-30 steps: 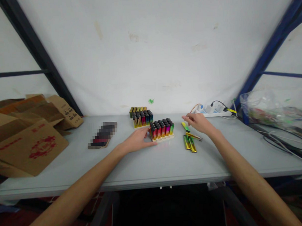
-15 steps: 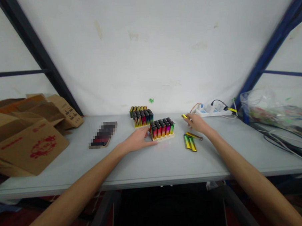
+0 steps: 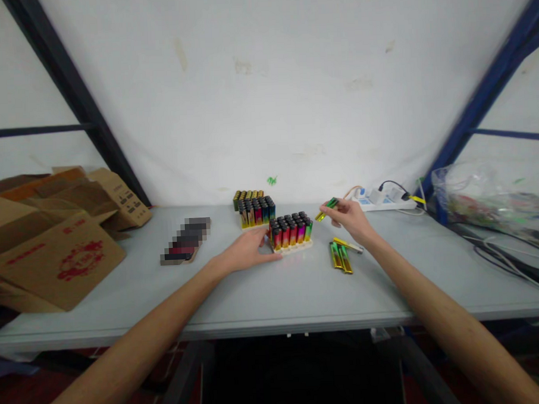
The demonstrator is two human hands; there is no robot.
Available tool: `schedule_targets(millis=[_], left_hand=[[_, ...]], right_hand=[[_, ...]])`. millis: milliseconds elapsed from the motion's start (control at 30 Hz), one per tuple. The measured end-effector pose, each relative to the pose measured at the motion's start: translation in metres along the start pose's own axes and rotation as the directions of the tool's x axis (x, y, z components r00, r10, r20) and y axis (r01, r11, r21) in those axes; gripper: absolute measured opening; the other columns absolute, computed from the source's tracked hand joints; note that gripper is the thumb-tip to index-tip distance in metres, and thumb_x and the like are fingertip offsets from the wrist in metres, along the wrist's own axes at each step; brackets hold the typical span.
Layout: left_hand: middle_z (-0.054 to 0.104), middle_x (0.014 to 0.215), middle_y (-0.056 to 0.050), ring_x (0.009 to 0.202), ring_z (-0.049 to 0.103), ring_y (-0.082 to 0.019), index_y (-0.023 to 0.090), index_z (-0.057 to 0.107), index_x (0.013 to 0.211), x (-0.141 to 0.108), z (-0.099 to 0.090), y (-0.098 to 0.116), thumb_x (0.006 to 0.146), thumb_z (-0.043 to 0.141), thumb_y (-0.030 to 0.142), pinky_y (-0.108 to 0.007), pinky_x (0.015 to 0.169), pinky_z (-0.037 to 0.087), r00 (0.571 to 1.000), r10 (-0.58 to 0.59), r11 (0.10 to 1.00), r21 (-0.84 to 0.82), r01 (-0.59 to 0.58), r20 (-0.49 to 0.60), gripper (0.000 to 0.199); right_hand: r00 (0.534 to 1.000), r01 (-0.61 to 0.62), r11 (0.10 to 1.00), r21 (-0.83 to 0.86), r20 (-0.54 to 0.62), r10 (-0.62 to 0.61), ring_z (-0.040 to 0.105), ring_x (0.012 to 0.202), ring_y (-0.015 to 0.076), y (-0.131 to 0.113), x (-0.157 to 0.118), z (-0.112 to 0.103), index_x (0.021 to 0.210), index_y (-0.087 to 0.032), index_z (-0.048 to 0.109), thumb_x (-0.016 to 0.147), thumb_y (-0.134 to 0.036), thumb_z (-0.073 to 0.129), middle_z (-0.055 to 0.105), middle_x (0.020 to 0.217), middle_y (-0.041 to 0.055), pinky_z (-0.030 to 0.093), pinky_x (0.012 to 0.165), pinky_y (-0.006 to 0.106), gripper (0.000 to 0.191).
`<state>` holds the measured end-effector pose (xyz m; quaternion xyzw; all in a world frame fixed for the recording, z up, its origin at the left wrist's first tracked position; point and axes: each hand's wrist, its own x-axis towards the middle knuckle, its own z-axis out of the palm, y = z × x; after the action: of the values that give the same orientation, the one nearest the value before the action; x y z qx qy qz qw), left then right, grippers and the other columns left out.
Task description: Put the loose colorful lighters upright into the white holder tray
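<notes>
Currently, a slim green-and-gold lighter (image 3: 325, 211) is pinched by the right hand (image 3: 349, 217); the left hand (image 3: 246, 250) is spread wide beside a white tray (image 3: 293, 250).

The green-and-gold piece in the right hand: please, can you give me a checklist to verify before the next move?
1. Green-and-gold piece between fingers of the right hand: ok.
2. Left hand at the left end of the front rack: ok; firmness cannot tell.
3. Front rack upright on the table: ok.
4. Three loose pieces apart from the rack: ok.
5. Free place in the rack: cannot tell, too small.
</notes>
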<state>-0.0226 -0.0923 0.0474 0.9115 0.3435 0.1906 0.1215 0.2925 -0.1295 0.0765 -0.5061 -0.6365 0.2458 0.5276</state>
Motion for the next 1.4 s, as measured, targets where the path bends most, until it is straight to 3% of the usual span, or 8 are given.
schedule_targets(millis=[167,400,500,667,867,1067,1267,1400], left_hand=[[0.065,0.093,-0.006,0.079,0.06,-0.024,0.018,0.06,0.104,0.0,0.0,0.0,0.08,0.066,0.073,-0.033,0.07,0.046,1.0,0.016,1.0,-0.017,-0.016,0.011,0.061],[0.064,0.092,-0.006,0.077,0.058,-0.022,0.017,0.061,0.105,0.001,-0.001,0.001,0.079,0.067,0.073,-0.032,0.069,0.045,1.0,0.022,0.999,-0.024,-0.022,0.0,0.062],[0.065,0.092,-0.006,0.077,0.058,-0.022,0.017,0.061,0.105,0.001,0.0,0.001,0.08,0.068,0.072,-0.032,0.069,0.044,0.999,0.031,0.999,-0.025,-0.031,-0.007,0.061],[0.065,0.091,-0.006,0.076,0.059,-0.022,0.017,0.061,0.103,0.001,-0.001,0.001,0.079,0.068,0.073,-0.032,0.068,0.044,1.0,0.027,1.0,-0.014,-0.027,-0.008,0.061],[0.065,0.092,-0.006,0.078,0.059,-0.023,0.018,0.061,0.102,0.001,0.0,0.001,0.08,0.066,0.072,-0.032,0.069,0.045,0.999,0.032,0.999,-0.021,-0.032,-0.009,0.059],[0.065,0.091,-0.005,0.077,0.059,-0.023,0.018,0.061,0.1,0.001,0.0,0.001,0.08,0.066,0.072,-0.032,0.068,0.044,0.999,0.034,0.999,-0.012,-0.034,-0.014,0.058],[0.065,0.09,-0.005,0.076,0.059,-0.022,0.018,0.06,0.102,0.001,-0.002,0.002,0.08,0.067,0.072,-0.032,0.068,0.044,0.999,0.037,0.999,-0.022,-0.038,-0.012,0.059],[0.065,0.089,-0.005,0.076,0.059,-0.022,0.018,0.061,0.102,0.001,-0.001,0.002,0.079,0.068,0.071,-0.032,0.068,0.045,1.0,0.028,0.999,-0.035,-0.028,-0.015,0.058]], right_hand=[[0.977,0.089,0.993,-0.077,0.199,-0.072,0.049,0.062,0.0136,-0.016,-0.008,0.002,0.075,-0.018,0.06,0.091,-0.072,0.055,0.054,0.065,-0.0007,0.041,0.059,0.027,0.056],[0.859,0.023,0.991,0.134,0.504,-0.088,0.055,0.06,0.0128,-0.029,-0.023,0.013,0.085,-0.022,0.052,0.099,-0.065,0.046,0.057,0.071,-0.0022,0.048,0.063,0.027,0.046],[0.885,0.015,0.988,0.153,0.458,-0.084,0.041,0.053,0.0102,-0.025,-0.026,0.024,0.08,-0.023,0.045,0.095,-0.067,0.054,0.043,0.064,-0.0065,0.038,0.051,0.024,0.047],[0.912,-0.218,0.952,0.213,0.393,0.121,0.021,0.046,0.0089,-0.017,-0.027,0.045,0.065,-0.023,0.037,0.095,-0.076,0.038,0.024,0.055,-0.0081,0.019,0.044,0.024,0.061],[0.962,-0.213,0.97,0.113,0.195,0.189,0.026,0.042,0.0103,-0.018,-0.031,0.058,0.059,-0.025,0.034,0.094,-0.056,0.039,0.028,0.047,-0.0061,0.022,0.043,0.026,0.047],[0.963,-0.167,0.984,0.058,0.224,0.15,0.027,0.041,0.0106,-0.022,-0.033,0.058,0.059,-0.025,0.035,0.093,-0.049,0.035,0.029,0.046,-0.0056,0.023,0.042,0.026,0.041],[0.948,-0.226,0.971,0.082,0.248,0.199,0.028,0.041,0.0097,-0.018,-0.029,0.057,0.061,-0.024,0.039,0.094,-0.069,0.035,0.03,0.047,-0.006,0.024,0.043,0.025,0.057],[0.926,-0.258,0.944,0.204,0.331,0.181,0.024,0.044,0.0099,-0.025,-0.024,0.044,0.087,-0.021,0.056,0.093,-0.079,0.034,0.03,0.057,-0.0079,0.021,0.043,0.024,0.062]])
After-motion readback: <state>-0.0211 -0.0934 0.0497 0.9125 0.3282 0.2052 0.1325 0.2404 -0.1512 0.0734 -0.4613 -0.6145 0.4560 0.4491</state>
